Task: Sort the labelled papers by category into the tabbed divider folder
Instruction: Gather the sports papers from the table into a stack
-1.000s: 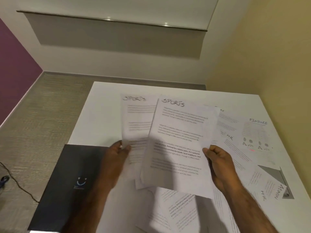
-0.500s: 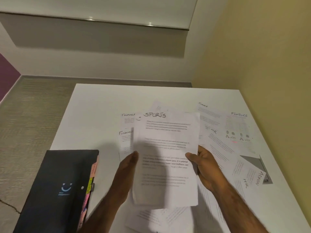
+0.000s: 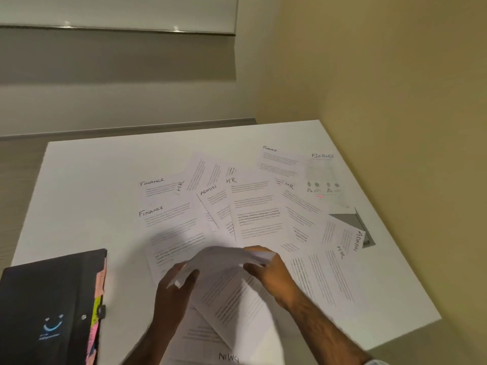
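From where I stand, two bare forearms show at the near edge, the left at about 6 o'clock and the right nearer 5. The left hand [image 3: 175,288] and its forearm are uncovered down to the frame edge. The right hand [image 3: 268,272], its wrist and its forearm are bare too, up to a sliver of pale grey cloth sleeve [image 3: 375,362] at the very bottom, around 5 o'clock. Both hands are blurred, so finer marks cannot be made out.
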`<state>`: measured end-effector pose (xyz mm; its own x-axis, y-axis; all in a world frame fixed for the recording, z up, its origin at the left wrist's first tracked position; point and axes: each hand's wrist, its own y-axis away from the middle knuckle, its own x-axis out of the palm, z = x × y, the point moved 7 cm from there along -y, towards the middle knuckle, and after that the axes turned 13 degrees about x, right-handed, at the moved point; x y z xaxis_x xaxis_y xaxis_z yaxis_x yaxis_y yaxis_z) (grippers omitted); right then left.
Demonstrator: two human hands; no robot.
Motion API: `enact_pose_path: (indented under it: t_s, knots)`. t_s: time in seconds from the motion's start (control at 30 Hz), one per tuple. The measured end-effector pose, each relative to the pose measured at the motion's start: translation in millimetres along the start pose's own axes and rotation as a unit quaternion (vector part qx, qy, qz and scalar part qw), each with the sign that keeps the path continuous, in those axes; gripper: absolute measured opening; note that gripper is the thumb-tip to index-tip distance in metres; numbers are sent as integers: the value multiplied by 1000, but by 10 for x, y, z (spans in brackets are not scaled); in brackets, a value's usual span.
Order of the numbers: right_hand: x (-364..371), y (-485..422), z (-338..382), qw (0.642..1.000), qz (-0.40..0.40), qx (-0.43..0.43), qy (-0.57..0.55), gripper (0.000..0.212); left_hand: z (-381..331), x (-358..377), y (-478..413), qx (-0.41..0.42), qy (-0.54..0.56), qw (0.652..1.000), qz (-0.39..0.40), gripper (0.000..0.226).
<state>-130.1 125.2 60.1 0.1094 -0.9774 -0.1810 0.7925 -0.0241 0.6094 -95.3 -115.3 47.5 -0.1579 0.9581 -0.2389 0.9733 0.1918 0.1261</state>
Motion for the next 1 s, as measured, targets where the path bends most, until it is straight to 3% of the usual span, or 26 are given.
enact_pose_path:
  t_s: [0.07, 0.13, 0.2, 0.3, 0.33, 0.4, 0.47, 0.57, 0.73, 0.9, 1.0]
  knots:
    - [3, -72, -110, 999, -22, 10, 40, 58, 46, 48, -16, 5, -30, 999, 11, 49]
    - [-32, -132, -144, 995, -60, -25, 78, 33, 46, 57, -48, 14, -53, 998, 4, 23]
    - [-93, -131, -73, 989, -97, -47, 106, 18, -31, 63, -95, 37, -85, 996, 3, 37]
    - [-301, -155, -88, 981, -154, -57, 101, 9, -185, 85, -154, 71, -110, 991, 12, 28]
    - [-407, -158, -136, 977, -176, -55, 109, 12, -241, 96, -160, 68, -108, 992, 10, 26]
    - [-663, -219, -449, 967, -192, -8, 165, 39, -363, 124, -158, 53, -104, 993, 0, 31]
    - [-1019, -234, -877, 934, -212, 42, 286, 63, -461, 189, -139, 37, -98, 995, -9, 33]
    - [-1570, -171, -1459, 883, -211, 97, 408, 81, -596, 313, -46, 30, -87, 996, -18, 19]
    - [-2184, 42, -2208, 860, -198, 171, 438, 89, -708, 460, 170, 1, -63, 996, -60, 13]
    - [-2539, 80, -2411, 857, -240, 144, 434, 90, -877, 554, 292, 6, -32, 993, -115, 6]
    - [-2520, -13, -2265, 863, -247, 110, 427, 87, -876, 585, 292, 12, -36, 993, -114, 15]
